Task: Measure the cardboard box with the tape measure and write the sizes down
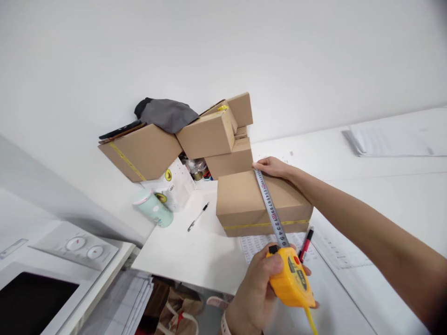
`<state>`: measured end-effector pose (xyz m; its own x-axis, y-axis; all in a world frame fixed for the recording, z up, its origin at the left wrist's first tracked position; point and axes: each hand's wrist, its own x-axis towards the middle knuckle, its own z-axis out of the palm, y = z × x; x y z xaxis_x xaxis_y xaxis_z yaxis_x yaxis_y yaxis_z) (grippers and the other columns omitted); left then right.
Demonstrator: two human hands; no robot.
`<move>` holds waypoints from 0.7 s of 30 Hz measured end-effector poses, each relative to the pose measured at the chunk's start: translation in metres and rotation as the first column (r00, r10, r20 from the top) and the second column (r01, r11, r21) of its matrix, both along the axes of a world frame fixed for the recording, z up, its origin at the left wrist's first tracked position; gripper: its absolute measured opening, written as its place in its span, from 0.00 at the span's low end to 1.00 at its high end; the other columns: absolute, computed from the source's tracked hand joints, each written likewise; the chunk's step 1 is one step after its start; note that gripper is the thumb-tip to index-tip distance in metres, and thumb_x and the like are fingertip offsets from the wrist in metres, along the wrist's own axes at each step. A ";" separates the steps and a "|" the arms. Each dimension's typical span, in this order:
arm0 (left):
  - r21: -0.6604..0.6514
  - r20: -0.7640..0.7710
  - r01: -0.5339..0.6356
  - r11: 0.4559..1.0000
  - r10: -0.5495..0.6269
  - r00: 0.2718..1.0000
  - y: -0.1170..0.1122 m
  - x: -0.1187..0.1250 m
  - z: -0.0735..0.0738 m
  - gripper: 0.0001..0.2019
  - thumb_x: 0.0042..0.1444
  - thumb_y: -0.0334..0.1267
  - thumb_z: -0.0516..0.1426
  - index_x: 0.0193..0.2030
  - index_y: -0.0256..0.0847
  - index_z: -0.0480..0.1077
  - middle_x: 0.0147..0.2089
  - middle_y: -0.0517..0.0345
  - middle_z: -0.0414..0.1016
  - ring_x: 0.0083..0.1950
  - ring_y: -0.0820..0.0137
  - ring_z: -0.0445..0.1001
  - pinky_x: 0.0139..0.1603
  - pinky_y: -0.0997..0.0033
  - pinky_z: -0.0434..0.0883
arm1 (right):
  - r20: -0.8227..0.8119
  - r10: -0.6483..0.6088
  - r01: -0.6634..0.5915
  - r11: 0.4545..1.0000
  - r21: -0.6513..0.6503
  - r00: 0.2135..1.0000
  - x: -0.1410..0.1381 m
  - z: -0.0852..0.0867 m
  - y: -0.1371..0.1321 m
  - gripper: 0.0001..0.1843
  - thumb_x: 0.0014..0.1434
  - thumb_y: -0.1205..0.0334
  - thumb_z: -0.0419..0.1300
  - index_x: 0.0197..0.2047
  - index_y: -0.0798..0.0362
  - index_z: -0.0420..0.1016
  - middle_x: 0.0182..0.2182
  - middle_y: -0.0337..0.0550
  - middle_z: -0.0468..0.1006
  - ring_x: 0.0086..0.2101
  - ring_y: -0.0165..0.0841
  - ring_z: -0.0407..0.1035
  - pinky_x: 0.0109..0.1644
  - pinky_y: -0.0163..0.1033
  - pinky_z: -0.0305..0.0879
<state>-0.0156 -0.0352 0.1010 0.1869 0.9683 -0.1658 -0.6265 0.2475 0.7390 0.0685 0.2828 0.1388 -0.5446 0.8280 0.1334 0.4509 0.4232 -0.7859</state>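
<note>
Left hand point(254, 284) wraps round a yellow plastic tape-measure case point(291, 277), just off the near side of a brown rectangular cardboard box point(237, 193) on the white table point(167, 258). Silver numbered metal blade point(269, 204) spans the box top; right hand point(275, 167), well apart, has fingertips at its far end, pinching or pressing, cannot tell.
</note>
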 end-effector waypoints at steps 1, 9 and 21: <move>0.029 -0.030 -0.020 0.999 0.021 0.999 -0.004 -0.006 -0.001 0.30 0.46 0.55 0.70 0.50 0.37 0.73 0.44 0.44 0.76 0.46 0.53 0.78 0.38 0.55 0.80 | -0.100 -0.031 0.030 0.999 -0.018 0.994 0.006 0.002 -0.002 0.28 0.62 0.34 0.56 0.38 0.52 0.80 0.39 0.47 0.83 0.39 0.40 0.74 0.44 0.40 0.69; 0.294 -0.522 -0.501 0.814 0.576 0.629 -0.029 -0.084 -0.016 0.39 0.48 0.53 0.71 0.65 0.45 0.66 0.50 0.50 0.76 0.46 0.60 0.76 0.47 0.65 0.75 | -0.349 -0.376 0.343 0.927 -0.153 0.858 0.104 -0.044 -0.057 0.39 0.63 0.26 0.49 0.55 0.51 0.80 0.31 0.46 0.78 0.29 0.37 0.68 0.37 0.43 0.69; 0.375 -0.421 -0.413 0.830 0.550 0.721 0.031 -0.116 0.022 0.27 0.48 0.50 0.71 0.52 0.42 0.75 0.60 0.48 0.75 0.44 0.63 0.78 0.43 0.66 0.78 | -0.222 -0.200 0.202 0.979 -0.016 0.954 0.117 -0.028 -0.090 0.34 0.56 0.32 0.63 0.59 0.41 0.79 0.40 0.45 0.82 0.41 0.44 0.75 0.44 0.46 0.73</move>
<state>-0.1317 -0.0046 0.1233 -0.3575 0.9221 0.1479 -0.1436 -0.2108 0.9669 0.1854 0.1927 0.1112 -0.3229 0.9161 0.2378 0.3421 0.3473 -0.8732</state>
